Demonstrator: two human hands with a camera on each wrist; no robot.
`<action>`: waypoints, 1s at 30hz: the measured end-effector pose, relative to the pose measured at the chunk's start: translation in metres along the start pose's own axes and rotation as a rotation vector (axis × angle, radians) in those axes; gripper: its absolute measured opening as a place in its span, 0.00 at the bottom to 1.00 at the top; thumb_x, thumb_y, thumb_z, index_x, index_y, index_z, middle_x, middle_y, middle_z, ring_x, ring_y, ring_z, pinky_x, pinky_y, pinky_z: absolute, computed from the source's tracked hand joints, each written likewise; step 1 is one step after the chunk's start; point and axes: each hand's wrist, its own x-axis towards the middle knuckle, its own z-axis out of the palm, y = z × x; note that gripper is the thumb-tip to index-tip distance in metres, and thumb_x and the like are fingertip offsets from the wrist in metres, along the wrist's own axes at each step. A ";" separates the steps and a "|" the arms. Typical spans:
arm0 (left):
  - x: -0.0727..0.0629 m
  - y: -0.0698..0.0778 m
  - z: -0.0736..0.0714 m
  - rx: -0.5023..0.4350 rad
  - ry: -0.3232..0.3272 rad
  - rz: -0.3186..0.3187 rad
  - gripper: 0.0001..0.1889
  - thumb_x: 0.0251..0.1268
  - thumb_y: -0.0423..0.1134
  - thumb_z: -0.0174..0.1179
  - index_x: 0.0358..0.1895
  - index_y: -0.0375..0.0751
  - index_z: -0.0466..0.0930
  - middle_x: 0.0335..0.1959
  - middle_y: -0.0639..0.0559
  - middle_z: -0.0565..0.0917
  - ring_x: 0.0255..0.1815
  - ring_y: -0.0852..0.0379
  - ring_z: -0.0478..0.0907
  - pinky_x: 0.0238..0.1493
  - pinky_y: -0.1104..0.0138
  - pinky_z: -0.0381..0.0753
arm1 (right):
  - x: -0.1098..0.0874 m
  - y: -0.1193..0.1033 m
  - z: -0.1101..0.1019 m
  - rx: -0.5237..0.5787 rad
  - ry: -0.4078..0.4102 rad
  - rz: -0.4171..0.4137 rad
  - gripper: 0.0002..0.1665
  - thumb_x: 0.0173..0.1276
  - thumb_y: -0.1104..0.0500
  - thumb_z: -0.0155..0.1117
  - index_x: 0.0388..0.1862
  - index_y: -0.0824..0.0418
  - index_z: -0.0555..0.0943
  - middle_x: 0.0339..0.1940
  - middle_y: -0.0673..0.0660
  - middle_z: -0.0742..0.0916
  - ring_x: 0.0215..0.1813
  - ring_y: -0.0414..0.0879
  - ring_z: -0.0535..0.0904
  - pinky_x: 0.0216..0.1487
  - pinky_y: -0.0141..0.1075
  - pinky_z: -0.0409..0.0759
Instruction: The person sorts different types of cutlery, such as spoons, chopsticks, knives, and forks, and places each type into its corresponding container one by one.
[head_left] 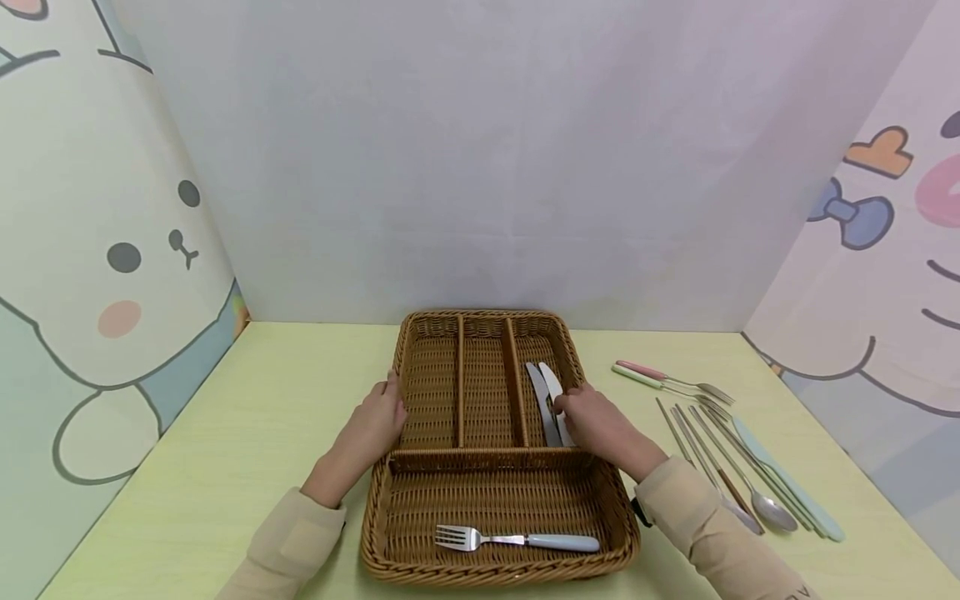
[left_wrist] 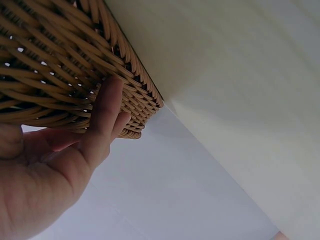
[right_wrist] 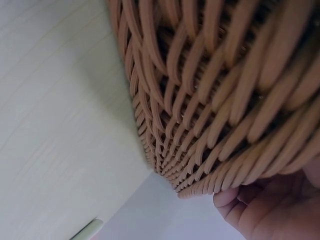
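A brown wicker cutlery basket [head_left: 502,454] has three long compartments at the back and a wide one in front. My left hand [head_left: 377,421] grips its left rim; in the left wrist view, fingers [left_wrist: 107,105] lie against the outer weave. Reaching over the right rim, my right hand [head_left: 603,425] pinches a table knife [head_left: 551,382] in the back right compartment, covering part of it. Another table knife [head_left: 542,400] lies alongside, to its left. In the right wrist view, the basket wall [right_wrist: 200,100] hides most of that hand. A fork [head_left: 525,542] with a pale blue handle lies in the front compartment.
Right of the basket lie a pink-handled fork [head_left: 641,368], a green-handled fork [head_left: 637,377], a spoon [head_left: 772,510], a light blue knife [head_left: 813,500] and several chopsticks [head_left: 675,429]. A pale wall [head_left: 495,167] rises behind the yellowish table [head_left: 300,375].
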 end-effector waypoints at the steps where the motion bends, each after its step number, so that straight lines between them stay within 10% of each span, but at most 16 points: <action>1: 0.000 0.000 0.000 0.001 0.000 0.001 0.29 0.63 0.31 0.50 0.64 0.17 0.54 0.47 0.28 0.74 0.17 0.59 0.66 0.15 0.70 0.66 | -0.001 0.000 -0.001 0.012 0.001 0.006 0.11 0.55 0.73 0.57 0.33 0.64 0.83 0.31 0.58 0.85 0.34 0.53 0.78 0.35 0.42 0.78; 13: 0.001 -0.001 0.001 -0.013 -0.003 -0.006 0.29 0.63 0.31 0.50 0.64 0.17 0.54 0.49 0.28 0.74 0.18 0.58 0.66 0.16 0.70 0.67 | -0.009 0.015 -0.009 0.033 0.223 0.016 0.05 0.56 0.69 0.61 0.26 0.60 0.79 0.21 0.51 0.77 0.25 0.44 0.69 0.27 0.34 0.67; 30: 0.001 -0.002 0.001 -0.022 -0.009 -0.017 0.30 0.63 0.32 0.50 0.64 0.17 0.54 0.50 0.28 0.73 0.18 0.59 0.67 0.16 0.70 0.67 | -0.044 0.060 -0.016 0.071 0.175 0.234 0.11 0.52 0.69 0.64 0.37 0.68 0.79 0.34 0.65 0.81 0.33 0.54 0.78 0.27 0.42 0.75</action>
